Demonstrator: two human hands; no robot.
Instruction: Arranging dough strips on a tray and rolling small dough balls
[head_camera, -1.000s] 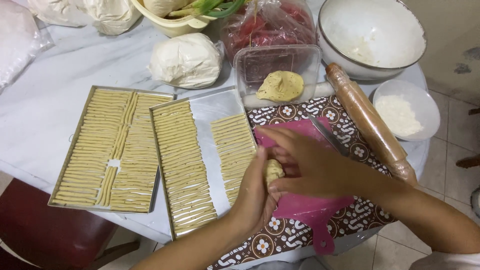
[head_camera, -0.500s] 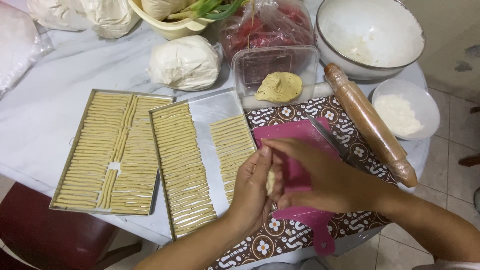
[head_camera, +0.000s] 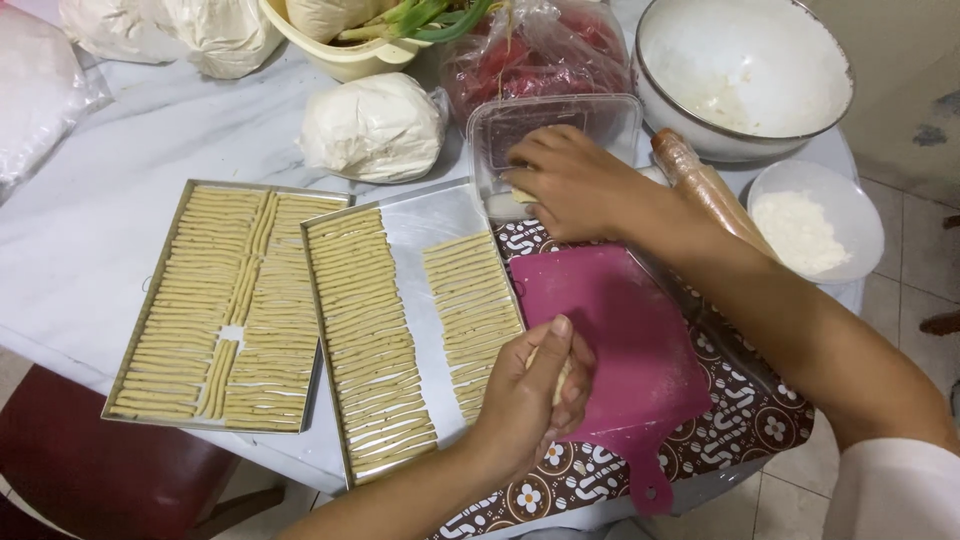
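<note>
My left hand (head_camera: 530, 400) is closed around a small lump of yellowish dough at the left edge of a magenta cutting board (head_camera: 620, 340). My right hand (head_camera: 570, 180) reaches into a clear plastic container (head_camera: 600, 115) behind the board, fingers on the dough inside. Two metal baking trays lie to the left: the nearer tray (head_camera: 420, 230) is partly filled with thin dough sticks, the far left tray (head_camera: 165, 260) is almost full of them.
A wooden rolling pin (head_camera: 710, 190) lies right of the board on a patterned mat (head_camera: 740, 400). A small bowl of flour (head_camera: 815, 225), a large white bowl (head_camera: 745, 70), a bagged dough ball (head_camera: 375, 125) and a red-filled bag (head_camera: 540, 50) crowd the back.
My right hand left the dough at the board and moved up into the plastic container. My left hand stays by the board with the dough lump.
</note>
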